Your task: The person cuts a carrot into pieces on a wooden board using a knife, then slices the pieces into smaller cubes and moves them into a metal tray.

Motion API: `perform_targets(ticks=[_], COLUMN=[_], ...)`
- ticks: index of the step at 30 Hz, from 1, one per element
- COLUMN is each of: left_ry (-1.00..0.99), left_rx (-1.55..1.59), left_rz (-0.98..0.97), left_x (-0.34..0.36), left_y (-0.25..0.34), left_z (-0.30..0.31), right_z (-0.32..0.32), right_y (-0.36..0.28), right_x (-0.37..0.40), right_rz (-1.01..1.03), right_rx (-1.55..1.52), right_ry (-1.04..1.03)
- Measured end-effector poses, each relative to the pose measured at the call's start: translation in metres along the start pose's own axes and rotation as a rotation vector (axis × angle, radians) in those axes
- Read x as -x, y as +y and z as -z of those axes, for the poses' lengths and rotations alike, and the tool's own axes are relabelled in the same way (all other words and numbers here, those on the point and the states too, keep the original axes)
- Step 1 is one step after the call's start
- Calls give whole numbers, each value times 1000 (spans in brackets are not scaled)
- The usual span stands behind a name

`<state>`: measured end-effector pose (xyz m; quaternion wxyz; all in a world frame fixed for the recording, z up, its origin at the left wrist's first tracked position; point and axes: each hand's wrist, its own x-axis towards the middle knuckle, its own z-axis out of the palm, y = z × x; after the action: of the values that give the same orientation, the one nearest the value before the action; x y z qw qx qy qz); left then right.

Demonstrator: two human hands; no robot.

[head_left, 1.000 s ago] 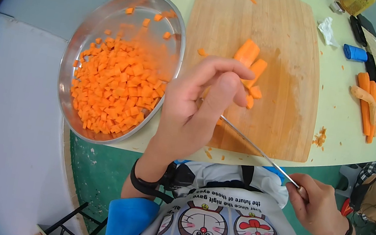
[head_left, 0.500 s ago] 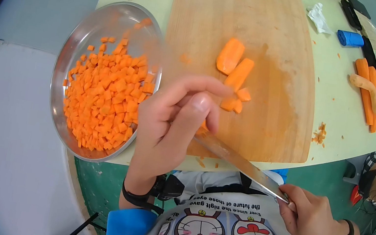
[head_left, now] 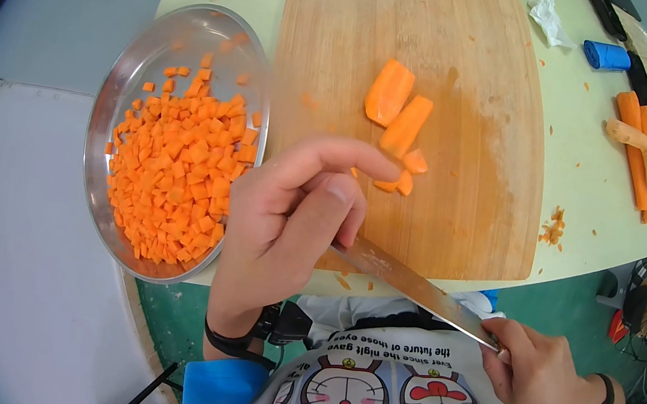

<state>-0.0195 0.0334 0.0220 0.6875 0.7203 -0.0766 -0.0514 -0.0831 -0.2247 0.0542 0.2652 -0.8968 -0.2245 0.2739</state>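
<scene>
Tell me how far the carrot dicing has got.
Done: the steel bowl holds a big heap of diced carrot. In hand: the right hand grips the knife, its blade low over the cutting board at its near edge, the left hand curled above it beside a few small pieces. Left: two carrot chunks on the board and whole carrots on the table.

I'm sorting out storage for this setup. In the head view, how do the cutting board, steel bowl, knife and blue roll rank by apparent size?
1. cutting board
2. steel bowl
3. knife, which is long but thin and nearest the camera, so it may look bigger than it is
4. blue roll, which is far from the camera, so it may look smaller than it is
</scene>
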Motion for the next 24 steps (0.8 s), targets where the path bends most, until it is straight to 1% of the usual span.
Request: perform_targets(ticks=[9, 12, 16, 19, 24], left_ry=[-8, 3, -1, -19, -22], left_rx=[-53, 9, -7, 5, 30], left_rz=[4, -15, 23, -1, -42], left_x=[-1, 0, 2, 2, 1], left_y=[-2, -9, -13, -17, -20], left_z=[2, 1, 2, 4, 4], right_z=[9, 8, 10, 10, 19], right_y=[-1, 3, 3, 4, 0], right_x=[-5, -5, -8, -9, -14], right_rz=[-47, -56, -59, -38, -52], right_rx=[-23, -10, 0, -6, 7], right_ry=[-58, -67, -86, -49, -79])
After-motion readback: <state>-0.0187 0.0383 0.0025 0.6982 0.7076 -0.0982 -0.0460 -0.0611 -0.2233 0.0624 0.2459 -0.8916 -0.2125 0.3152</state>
